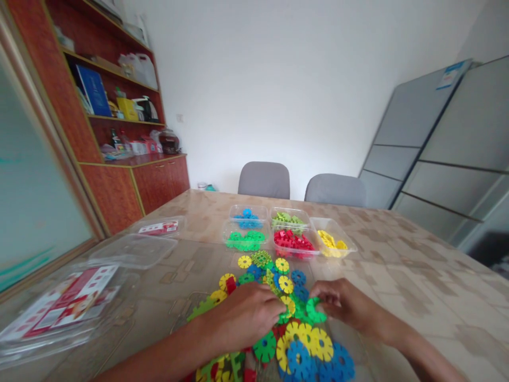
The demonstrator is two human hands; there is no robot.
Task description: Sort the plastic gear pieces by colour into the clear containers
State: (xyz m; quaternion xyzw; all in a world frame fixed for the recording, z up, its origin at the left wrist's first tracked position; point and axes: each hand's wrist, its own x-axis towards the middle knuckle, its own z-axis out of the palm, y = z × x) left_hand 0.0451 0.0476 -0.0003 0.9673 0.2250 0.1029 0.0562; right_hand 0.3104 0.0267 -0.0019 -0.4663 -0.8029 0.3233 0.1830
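A loose pile of notched plastic discs in yellow, blue, green and red lies on the table before me. My right hand (pixel 345 303) pinches a green notched disc (pixel 315 311) at the pile's right side. Reaching over the middle of the pile, my left hand (pixel 254 312) has its fingers closed; a yellow disc (pixel 289 304) and some green show at its fingertips, and what it grips is unclear. Larger yellow discs (pixel 320 344) and a blue disc (pixel 299 358) lie nearer to me. A green disc (pixel 264 347) is just below my left hand.
Beyond the pile stand clear tubs: one with blue pieces (pixel 247 218), one with green (pixel 245 240), one with light-green (pixel 288 219), one with red (pixel 293 242), one with yellow (pixel 332 242). Clear lids (pixel 133 250) and labelled packaging (pixel 71 300) lie left. Two grey chairs (pixel 264 180) stand behind.
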